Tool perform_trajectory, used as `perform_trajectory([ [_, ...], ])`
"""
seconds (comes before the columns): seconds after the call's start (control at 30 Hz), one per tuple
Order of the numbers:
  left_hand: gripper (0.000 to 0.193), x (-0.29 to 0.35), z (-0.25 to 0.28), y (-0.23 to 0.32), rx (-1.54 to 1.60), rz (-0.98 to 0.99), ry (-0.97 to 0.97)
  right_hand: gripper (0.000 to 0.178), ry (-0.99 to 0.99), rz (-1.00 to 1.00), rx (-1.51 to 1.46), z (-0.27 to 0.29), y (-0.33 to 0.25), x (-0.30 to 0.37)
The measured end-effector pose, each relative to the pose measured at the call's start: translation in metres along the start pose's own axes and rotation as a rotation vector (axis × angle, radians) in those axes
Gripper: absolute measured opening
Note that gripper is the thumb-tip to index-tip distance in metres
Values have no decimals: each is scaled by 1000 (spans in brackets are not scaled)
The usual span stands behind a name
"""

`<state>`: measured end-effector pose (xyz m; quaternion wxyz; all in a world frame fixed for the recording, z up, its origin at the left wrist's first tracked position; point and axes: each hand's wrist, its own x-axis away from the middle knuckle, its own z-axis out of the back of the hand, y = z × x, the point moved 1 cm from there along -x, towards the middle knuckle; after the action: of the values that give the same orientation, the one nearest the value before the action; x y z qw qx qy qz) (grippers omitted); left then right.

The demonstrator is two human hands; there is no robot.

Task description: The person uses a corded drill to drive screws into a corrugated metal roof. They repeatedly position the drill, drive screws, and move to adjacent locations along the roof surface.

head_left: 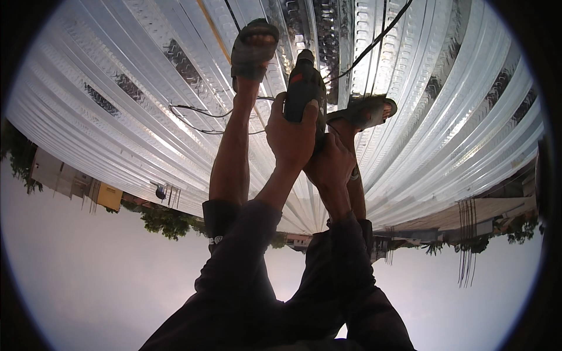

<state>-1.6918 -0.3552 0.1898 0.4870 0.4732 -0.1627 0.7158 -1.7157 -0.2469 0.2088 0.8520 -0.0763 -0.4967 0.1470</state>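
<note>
- The left hand (293, 133) is curling closed around a dark power tool (304, 90).
- The right hand (332, 165) is gripping its near end.
- The tool is pointing away between sandalled feet (256, 47), above corrugated sheeting (146, 88).

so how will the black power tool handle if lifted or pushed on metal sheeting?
The power tool probably won't flex: the body looks hard and solid. Likely heavy for its size, being thick, with left hand and right hand both at it. Pushed on the shiny ribbed metal sheeting, its rounded body might slide or rock.
</note>
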Motion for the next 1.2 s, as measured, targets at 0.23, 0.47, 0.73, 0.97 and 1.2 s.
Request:
perform_trajectory([
  [0.23, 64, 0, -6, -19, 47, -12, 19, 50, 118, 27, 20, 1, 3, 4],
  [0.47, 71, 1, 2, -14, 538, 183, -146, 63, 25, -77, 20, -7, -5, 10],
  [0.73, 51, -8, 11, -15, 783, 419, -341, 70, 31, -129, -48, -7, -3, 9],
  [0.97, 47, -9, 7, -3, 718, 423, -299, 55, 104, -106, -101, -9, -8, 9],
  [1.2, 46, -10, 6, -1, 642, 395, -273, 29, 53, -151, -124, -5, -6, 8],
])
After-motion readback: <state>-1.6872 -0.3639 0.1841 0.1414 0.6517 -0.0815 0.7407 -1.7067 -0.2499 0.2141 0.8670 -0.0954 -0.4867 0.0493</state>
